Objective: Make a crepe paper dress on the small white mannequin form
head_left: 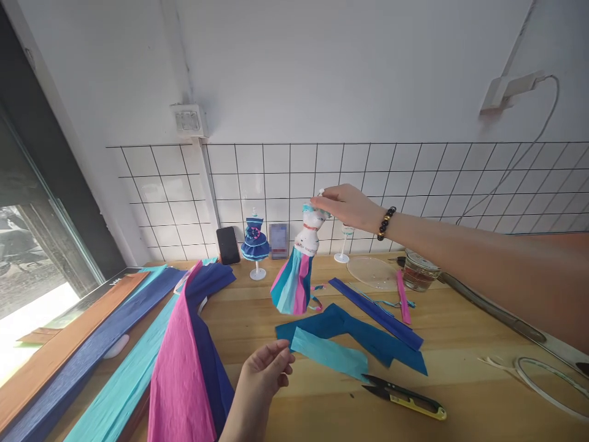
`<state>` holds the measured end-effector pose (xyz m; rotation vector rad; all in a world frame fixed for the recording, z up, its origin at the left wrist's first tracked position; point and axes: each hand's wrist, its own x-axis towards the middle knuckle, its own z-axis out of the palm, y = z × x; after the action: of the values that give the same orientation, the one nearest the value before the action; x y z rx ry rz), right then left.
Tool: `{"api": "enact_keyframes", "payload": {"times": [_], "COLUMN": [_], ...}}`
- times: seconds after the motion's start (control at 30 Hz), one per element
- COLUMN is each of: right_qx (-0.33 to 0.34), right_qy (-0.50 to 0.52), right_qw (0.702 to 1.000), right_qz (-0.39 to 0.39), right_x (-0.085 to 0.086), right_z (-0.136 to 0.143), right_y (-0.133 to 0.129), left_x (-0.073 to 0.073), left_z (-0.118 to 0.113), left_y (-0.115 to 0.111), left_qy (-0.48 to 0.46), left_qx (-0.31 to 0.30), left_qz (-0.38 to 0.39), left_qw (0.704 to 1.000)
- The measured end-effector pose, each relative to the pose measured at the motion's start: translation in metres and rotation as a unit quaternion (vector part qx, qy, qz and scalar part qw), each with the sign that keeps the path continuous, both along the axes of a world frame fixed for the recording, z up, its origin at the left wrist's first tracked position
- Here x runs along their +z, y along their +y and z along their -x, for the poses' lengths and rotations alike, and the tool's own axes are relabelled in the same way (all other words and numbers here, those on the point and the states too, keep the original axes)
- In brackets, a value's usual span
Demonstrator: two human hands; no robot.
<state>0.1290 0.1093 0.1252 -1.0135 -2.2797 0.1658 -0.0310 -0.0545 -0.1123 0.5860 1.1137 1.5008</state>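
Up in front of the tiled wall, my right hand (pixel 343 204) grips the top of a small white dress form (pixel 307 240), which leans a little. Its skirt (pixel 293 283) is of pink, light blue and teal crepe paper panels. Lower down, my left hand (pixel 269 367) is closed in a pinch, its fingertips at the left corner of a light blue crepe paper piece (pixel 331 356). Whether they hold that corner I cannot tell. Under this piece lie teal paper pieces (pixel 384 344). Yellow-handled thread snips (pixel 407 398) lie at its right end.
A form in a blue dress (pixel 255 245) stands behind, near two phones (pixel 228 245). Long crepe strips, one pink (pixel 181 374), cover the left side. A blue strip (pixel 375 314), a clear disc (pixel 372 272), a glass jar (pixel 419 270) and a cord (pixel 547 387) lie rightward.
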Motion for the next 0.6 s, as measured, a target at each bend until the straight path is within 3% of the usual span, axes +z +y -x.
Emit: {"api": "enact_keyframes", "payload": {"times": [0.3, 0.6], "right_qx": [0.057, 0.021], "right_qy": [-0.150, -0.202], "right_qw": [0.986, 0.979], "right_qz": [-0.036, 0.023], "right_x": [-0.020, -0.035], "right_z": [0.031, 0.049], "right_y": [0.052, 0.096], "left_x": [-0.012, -0.016], "left_z": [-0.012, -0.013], "left_y": [0.002, 0.001], "left_qy": [0.090, 0.105], "left_qx": [-0.061, -0.129], "left_qz": [-0.015, -0.018], "left_qw": [0.994, 0.986]}}
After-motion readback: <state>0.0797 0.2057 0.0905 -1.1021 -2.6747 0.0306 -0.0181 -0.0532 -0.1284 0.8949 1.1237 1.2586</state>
